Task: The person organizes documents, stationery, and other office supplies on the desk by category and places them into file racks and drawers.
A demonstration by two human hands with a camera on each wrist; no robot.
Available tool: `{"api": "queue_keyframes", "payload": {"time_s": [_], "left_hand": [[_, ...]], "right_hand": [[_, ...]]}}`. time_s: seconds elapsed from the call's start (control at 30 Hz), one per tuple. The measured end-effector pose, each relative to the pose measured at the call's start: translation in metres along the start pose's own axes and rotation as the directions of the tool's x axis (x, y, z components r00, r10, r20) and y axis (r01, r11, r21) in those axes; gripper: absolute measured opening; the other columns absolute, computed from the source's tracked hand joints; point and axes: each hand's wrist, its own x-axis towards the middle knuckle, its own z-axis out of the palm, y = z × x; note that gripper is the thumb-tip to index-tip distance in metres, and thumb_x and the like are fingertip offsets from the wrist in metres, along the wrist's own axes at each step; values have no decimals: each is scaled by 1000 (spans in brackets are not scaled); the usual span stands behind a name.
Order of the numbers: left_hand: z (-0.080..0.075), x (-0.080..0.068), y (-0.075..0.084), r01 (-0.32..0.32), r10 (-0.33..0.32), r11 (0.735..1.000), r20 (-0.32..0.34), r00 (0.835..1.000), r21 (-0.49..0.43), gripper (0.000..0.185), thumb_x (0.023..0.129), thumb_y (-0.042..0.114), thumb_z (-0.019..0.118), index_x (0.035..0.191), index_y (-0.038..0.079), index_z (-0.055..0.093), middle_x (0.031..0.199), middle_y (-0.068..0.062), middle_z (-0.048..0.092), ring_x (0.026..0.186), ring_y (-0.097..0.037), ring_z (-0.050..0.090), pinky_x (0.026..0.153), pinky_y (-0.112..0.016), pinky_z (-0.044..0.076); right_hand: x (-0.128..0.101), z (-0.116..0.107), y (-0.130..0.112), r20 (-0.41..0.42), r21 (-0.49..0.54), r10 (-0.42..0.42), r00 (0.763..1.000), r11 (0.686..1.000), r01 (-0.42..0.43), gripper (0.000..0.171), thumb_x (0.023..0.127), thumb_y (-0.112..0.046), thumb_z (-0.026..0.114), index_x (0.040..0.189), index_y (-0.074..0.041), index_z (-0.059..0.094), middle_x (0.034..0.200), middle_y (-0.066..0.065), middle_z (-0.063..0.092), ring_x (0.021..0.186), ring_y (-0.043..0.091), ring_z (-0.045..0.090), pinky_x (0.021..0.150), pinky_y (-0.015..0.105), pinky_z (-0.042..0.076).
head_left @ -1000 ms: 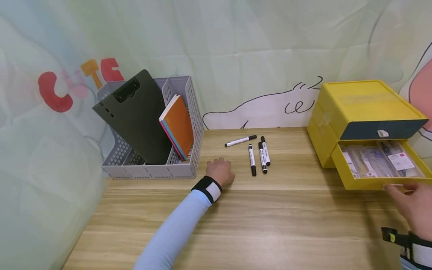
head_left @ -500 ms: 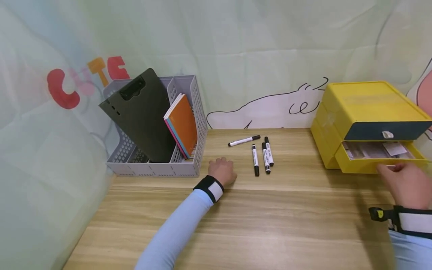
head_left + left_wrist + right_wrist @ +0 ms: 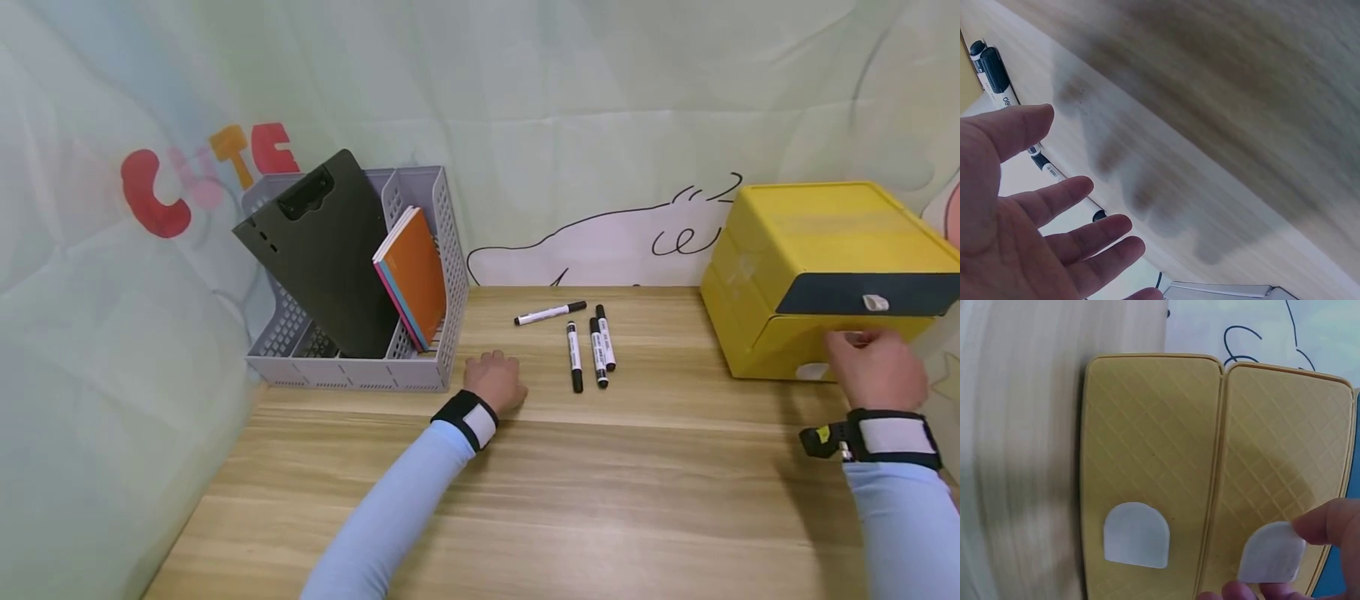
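My right hand (image 3: 877,371) is at the front of the yellow drawer box (image 3: 847,225). In the right wrist view, its thumb and fingers pinch the white tab handle (image 3: 1272,553) of the middle yellow drawer (image 3: 1272,444), whose front sits flush with the lower drawer (image 3: 1147,437). That lower one has its own white tab (image 3: 1137,534). My left hand (image 3: 495,382) is low over the table, left of several black-and-white markers (image 3: 575,357); in the left wrist view its fingers (image 3: 1100,234) are spread and relaxed, with nothing held. The drawer's contents are hidden.
A grey desk organizer (image 3: 352,372) stands at the back left, holding a dark clipboard (image 3: 330,258) and thin notebooks with an orange cover (image 3: 416,275). The box's top drawer has a dark blue front (image 3: 832,293). A printed cloth (image 3: 570,150) hangs behind the wooden table (image 3: 600,500).
My right hand has pushed the middle yellow drawer in from well out to closed, covering the plastic packets inside. The head view has swung slightly left. My left hand stays in place.
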Motion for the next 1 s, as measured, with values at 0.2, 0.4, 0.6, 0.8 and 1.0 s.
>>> {"api": "queue_keyframes", "payload": {"time_s": [0.2, 0.4, 0.6, 0.8, 1.0], "left_hand": [[1, 0, 1, -9, 9, 1000, -2, 1000, 10, 41, 90, 40, 68, 116, 9, 69, 106, -12, 64, 103, -29, 60, 90, -50, 45], [1, 0, 3, -10, 10, 1000, 8, 1000, 10, 42, 91, 42, 68, 118, 9, 69, 108, -12, 64, 104, -29, 60, 91, -49, 45], [-2, 3, 6, -25, 25, 1000, 12, 1000, 10, 44, 91, 43, 67, 120, 10, 68, 108, -12, 63, 105, -29, 59, 91, -49, 45], [-4, 4, 7, -29, 28, 1000, 14, 999, 11, 46, 92, 42, 66, 124, 9, 67, 113, -13, 63, 108, -30, 58, 92, -51, 44], [-5, 3, 5, -27, 27, 1000, 3, 1000, -5, 44, 91, 40, 66, 122, 9, 68, 113, -13, 64, 108, -30, 58, 92, -51, 44]], "right_hand": [[2, 10, 18, 160, -116, -32, 987, 992, 51, 61, 95, -44, 49, 105, 16, 56, 82, 28, 57, 76, 39, 52, 55, 41, 39], [5, 23, 33, 266, -120, -38, 963, 990, 73, 60, 98, -44, 45, 103, 15, 58, 77, 23, 55, 75, 38, 52, 57, 42, 39], [2, 20, 35, 225, -197, -48, 973, 976, 94, 55, 96, -41, 42, 90, 12, 59, 76, 24, 53, 72, 38, 53, 53, 42, 40], [-8, 19, 33, 229, -292, 28, 973, 956, 41, 55, 95, -44, 43, 68, 2, 55, 66, 18, 50, 66, 33, 51, 53, 39, 38], [-23, 12, 38, 275, -360, 78, 958, 933, 28, 61, 95, -47, 42, 69, 6, 55, 67, 18, 49, 68, 32, 51, 56, 38, 40]]}}
